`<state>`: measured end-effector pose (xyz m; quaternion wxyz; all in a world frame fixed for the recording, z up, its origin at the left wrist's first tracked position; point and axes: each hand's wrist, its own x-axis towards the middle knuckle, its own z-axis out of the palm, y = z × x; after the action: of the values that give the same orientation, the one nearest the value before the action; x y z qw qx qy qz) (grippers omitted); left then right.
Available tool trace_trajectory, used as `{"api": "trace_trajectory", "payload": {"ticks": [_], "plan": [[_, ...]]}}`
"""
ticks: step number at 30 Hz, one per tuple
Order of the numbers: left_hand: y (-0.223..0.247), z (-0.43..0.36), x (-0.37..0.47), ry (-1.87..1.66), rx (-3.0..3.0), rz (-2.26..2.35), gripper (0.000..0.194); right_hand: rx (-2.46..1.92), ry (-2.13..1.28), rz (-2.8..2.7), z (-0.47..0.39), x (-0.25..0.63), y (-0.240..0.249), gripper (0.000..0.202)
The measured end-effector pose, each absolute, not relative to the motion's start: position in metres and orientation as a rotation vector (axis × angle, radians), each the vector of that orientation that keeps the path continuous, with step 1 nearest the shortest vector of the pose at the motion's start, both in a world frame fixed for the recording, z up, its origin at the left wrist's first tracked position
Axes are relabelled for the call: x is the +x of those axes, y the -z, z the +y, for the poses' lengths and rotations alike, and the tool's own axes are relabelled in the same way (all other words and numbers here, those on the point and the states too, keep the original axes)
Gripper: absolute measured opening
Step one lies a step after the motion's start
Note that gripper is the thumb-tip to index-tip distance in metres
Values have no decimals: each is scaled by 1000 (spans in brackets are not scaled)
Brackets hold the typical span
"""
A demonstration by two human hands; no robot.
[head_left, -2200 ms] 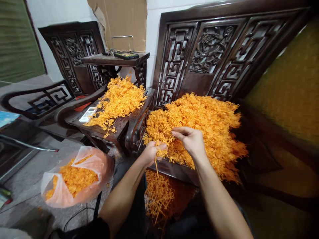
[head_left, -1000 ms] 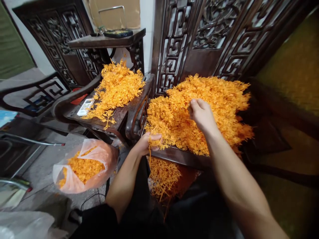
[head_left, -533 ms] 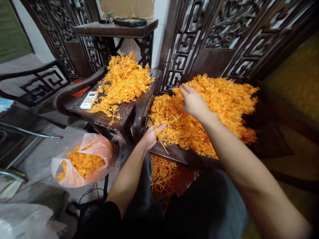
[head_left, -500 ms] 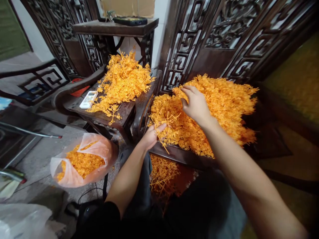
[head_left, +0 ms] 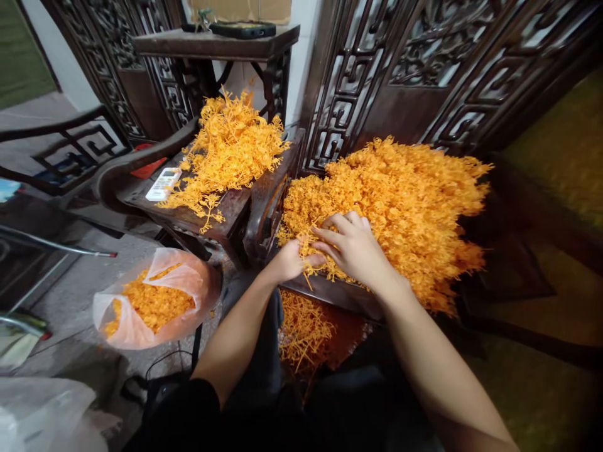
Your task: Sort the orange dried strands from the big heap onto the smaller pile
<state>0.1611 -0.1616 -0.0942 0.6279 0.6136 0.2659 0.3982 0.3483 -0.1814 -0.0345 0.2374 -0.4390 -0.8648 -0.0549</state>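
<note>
**Hands meet at the front edge of the orange heap**

The left hand (head_left: 289, 262) pinches thin, branching orange sprigs (head_left: 311, 270); the right hand (head_left: 353, 248) curls loosely onto them. They lie at the front edge of the carved dark-wood chair seat (head_left: 330, 295), under a bristly heap (head_left: 400, 194).

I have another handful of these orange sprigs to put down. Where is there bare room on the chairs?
The left dark wooden chair seat shows bare wood at its front right corner, and a strip around the white remote control. The right chair's seat is crowded: the big orange sprig heap covers it, with the left hand and right hand at its front edge.
</note>
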Motion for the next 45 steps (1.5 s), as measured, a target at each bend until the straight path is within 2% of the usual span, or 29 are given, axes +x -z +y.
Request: {"api": "trace_trajectory", "payload": {"ticks": [2, 6, 9, 12, 19, 25, 30, 35, 39, 41, 45], "plan": [[93, -164, 161, -898, 1468, 663, 50, -1237, 10, -2300, -180, 348, 38, 15], [95, -167, 166, -866, 1444, 820, 40, -1248, -214, -1806, -167, 349, 46, 16], [99, -166, 170, -930, 1347, 838, 41, -1258, -270, -1303, -140, 364, 46, 23], [104, -164, 171, -933, 1253, 847, 44, -1274, -222, -1077, -102, 395, 40, 27], [106, -160, 170, -1040, 927, 678, 60, -1515, 30, -1590, -48, 450, 20, 22], [109, -161, 168, -973, 991, 661, 72, -1366, 36, -1827, -123, 395, -5, 25], [107, -161, 168, -987, 1050, 595, 86, -1480, -459, -2042, -189, 347, 7, 26], [100, -164, 167, -968, 1216, 649, 103, -1450, -748, -1841, -188, 340, 40, 43], [105, -163, 165, -1044, 1332, 665, 109, -1443, -947, -1721, -186, 341, 42, 50], [108, -163, 166, -1080, 1347, 673, 108, -1455, -984, -1683, -187, 340, 40, 48], [112, -163, 168, -1105, 1314, 684, 101, -1436, -1049, -1645, -181, 341, 44, 30]]}}
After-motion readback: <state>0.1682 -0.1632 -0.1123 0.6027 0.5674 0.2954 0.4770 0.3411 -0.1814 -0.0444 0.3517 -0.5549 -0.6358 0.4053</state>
